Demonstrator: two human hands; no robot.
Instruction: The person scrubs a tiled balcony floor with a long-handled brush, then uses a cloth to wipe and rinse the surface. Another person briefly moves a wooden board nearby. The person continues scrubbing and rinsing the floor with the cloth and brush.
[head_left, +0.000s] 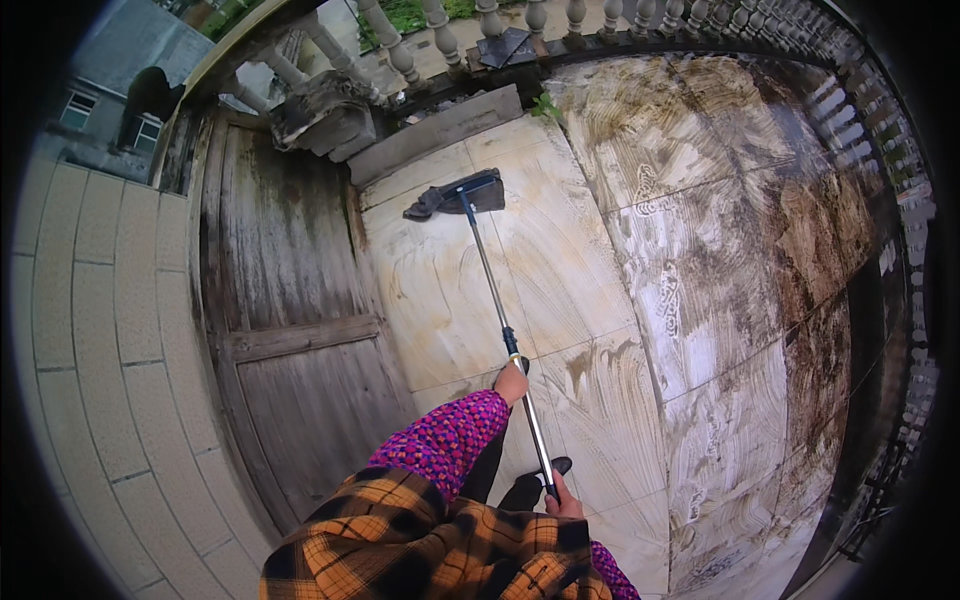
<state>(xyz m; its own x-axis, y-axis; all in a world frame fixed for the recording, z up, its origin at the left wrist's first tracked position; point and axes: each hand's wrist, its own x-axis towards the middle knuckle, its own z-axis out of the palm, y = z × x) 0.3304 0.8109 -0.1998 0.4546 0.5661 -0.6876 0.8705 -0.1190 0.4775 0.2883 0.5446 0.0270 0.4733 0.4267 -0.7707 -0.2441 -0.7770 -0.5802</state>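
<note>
A long-handled flat mop (487, 268) with a silver pole slants away from me across the wet floor. My left hand (512, 382) is closed around the pole near its dark collar. Lower down, close to my body, my right hand (566, 500) grips the dark end of the handle. At the far end, the flat head presses a dark grey cloth (425, 206) onto the pale tiles (450, 290). Part of the cloth bunches out on the left of the head. Purple patterned sleeves cover both forearms.
An old weathered wooden door (290, 240) leans along the left, beside a tan tiled wall (100, 330). A stone balustrade (535, 18) bounds the far and right sides. Brown, muddy swirls cover the right-hand tiles (700, 230). A low grey slab (440, 135) lies beyond the mop head.
</note>
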